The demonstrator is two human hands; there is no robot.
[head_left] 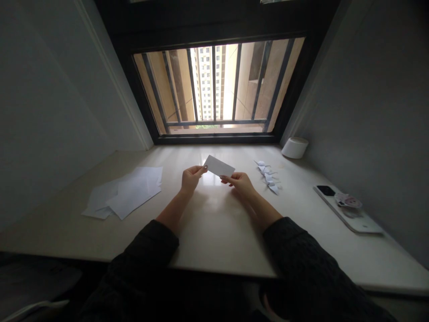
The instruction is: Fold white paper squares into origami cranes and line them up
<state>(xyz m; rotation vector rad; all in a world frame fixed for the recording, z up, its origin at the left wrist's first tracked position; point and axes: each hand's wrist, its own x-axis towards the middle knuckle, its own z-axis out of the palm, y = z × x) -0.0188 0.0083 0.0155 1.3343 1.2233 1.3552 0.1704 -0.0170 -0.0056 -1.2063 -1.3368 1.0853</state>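
Both forearms reach forward from dark sleeves and draw inward, bringing the left hand and right hand near each other. The left fingers pinch one end of a small white paper rectangle; the right fingers grip its lower edge near the other end. Beneath the fingers spreads a pale, glossy ledge; beyond them stands a dark-framed, barred window. Loose white sheets lie left of the left fingers. Right of the right fingers sit a row of folded paper pieces, then a phone and a white roll by the wall. The rectangle's long axis runs from the left fingertips toward the right, sloping down rightward; it seems raised off the ledge, though the gap is hard to judge.
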